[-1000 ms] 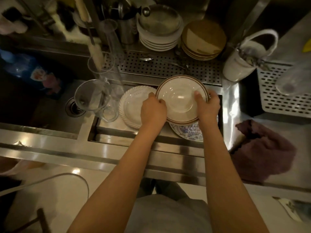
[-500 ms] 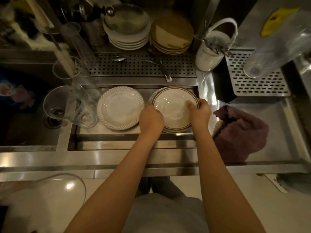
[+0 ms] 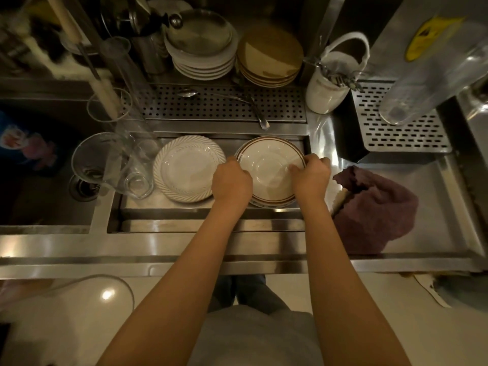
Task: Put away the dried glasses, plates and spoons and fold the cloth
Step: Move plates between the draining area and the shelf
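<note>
Glasses and ribbed plate sit left of brown-rimmed plate, purple cloth right

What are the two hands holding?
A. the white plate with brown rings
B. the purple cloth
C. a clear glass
A: the left hand and right hand grip opposite edges of the round white plate with brown rim rings; the crumpled purple cloth lies apart.
</note>
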